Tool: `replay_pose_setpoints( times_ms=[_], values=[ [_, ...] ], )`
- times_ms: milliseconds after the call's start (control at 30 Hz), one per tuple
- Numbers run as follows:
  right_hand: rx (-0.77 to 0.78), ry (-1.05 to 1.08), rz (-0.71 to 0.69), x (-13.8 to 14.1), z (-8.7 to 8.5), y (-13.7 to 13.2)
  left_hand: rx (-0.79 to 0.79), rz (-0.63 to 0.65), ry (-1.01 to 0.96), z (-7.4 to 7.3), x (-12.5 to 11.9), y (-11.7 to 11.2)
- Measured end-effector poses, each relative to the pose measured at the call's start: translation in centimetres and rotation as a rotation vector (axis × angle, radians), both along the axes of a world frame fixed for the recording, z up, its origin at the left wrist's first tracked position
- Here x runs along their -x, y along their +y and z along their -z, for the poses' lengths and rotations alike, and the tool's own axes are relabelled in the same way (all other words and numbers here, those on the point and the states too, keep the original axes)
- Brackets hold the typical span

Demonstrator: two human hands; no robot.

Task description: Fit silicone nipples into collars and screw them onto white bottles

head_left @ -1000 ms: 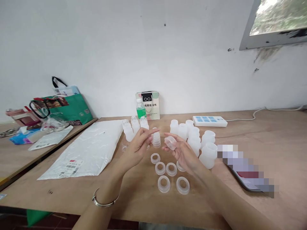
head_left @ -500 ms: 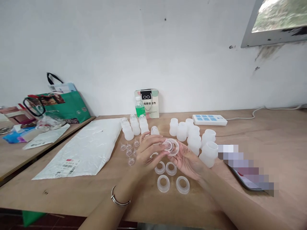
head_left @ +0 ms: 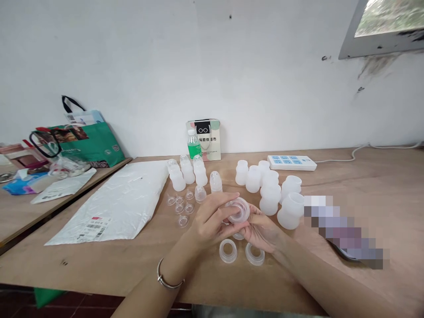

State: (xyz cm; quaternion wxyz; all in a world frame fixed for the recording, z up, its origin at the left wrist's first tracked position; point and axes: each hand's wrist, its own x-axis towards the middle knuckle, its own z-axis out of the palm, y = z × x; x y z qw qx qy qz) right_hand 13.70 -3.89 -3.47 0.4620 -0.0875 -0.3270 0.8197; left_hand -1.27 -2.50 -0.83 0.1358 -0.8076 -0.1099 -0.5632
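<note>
Above the table, my right hand (head_left: 265, 232) grips a translucent bottle collar ring (head_left: 245, 213) by its side. The fingers of my left hand (head_left: 212, 218) are closed on a clear bottle nipple (head_left: 236, 211) lying against the ring's opening; how far it is seated cannot be told. Below my hands lie two more collar rings (head_left: 228, 251), with another partly hidden. Several loose clear nipples (head_left: 179, 208) sit left of my left hand. Behind it stand a capped baby bottle (head_left: 216, 182) and a clear dome cap (head_left: 200, 194).
Several capped bottles (head_left: 200, 171) stand at back left, and several open frosted bottles (head_left: 270, 198) at right. A white mailer bag (head_left: 112, 198), power strip (head_left: 291, 162), pixelated phone (head_left: 347, 238), green-labelled drink bottle (head_left: 194, 145) and paper bag (head_left: 213, 152) are also around.
The nipple and ring have come together, the nipple now overlapping the ring's opening more centrally. Both hands have lowered slightly, covering more of the rings on the table.
</note>
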Motion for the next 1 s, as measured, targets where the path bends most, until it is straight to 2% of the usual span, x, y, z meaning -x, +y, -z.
replay_pose_setpoints(
  times_ms=[133,367,533,700,1000],
  values=[
    [-0.017,-0.03,0.015,0.2,0.3,0.0,0.039,0.015,0.01,0.1,0.1,-0.3],
    [-0.005,-0.118,0.141,0.7,0.1,-0.4,0.043,0.014,0.058,-0.3,0.0,-0.9],
    [-0.027,-0.142,0.192,0.4,-0.2,-0.3,0.131,0.115,0.045,-0.4,0.1,-1.2],
    [-0.06,-0.16,0.195,-0.1,-0.6,0.0,0.225,0.203,-0.046,0.4,0.0,-1.1],
    [-0.033,-0.205,0.318,0.5,-1.0,0.0,0.256,0.131,-0.157,1.3,-0.4,-0.8]
  ],
)
